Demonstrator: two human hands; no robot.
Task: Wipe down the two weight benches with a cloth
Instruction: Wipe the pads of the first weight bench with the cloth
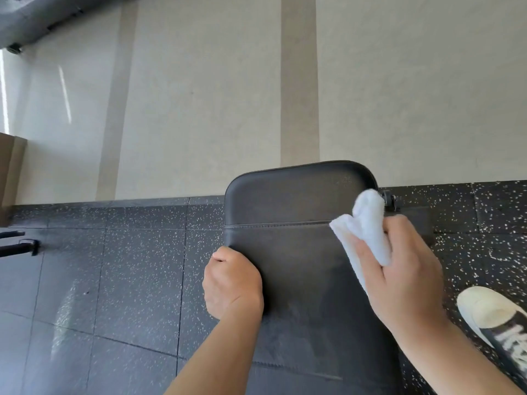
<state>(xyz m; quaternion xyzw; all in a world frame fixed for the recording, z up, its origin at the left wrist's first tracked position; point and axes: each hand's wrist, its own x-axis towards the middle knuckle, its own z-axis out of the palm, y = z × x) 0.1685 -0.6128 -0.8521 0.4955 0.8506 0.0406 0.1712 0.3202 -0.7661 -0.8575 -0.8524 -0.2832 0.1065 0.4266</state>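
The left hand (232,283) curls over the left edge of the black bench pad (288,252), fingers wrapped round the rim. The pad runs up the middle of the view, its rounded end toward the pale wall (199,95). At its right edge the right hand (405,275) grips a bunched white cloth (365,226) — the cloth pokes out above the fingers, against the pad's right side near the stitched seam. Far right, a white-toed shoe (490,312) rests on the speckled floor (114,266).

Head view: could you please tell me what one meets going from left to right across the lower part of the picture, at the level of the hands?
Black bars at the left edge → left hand gripping the bench edge → black bench pad → white cloth held in the right hand → white shoe.
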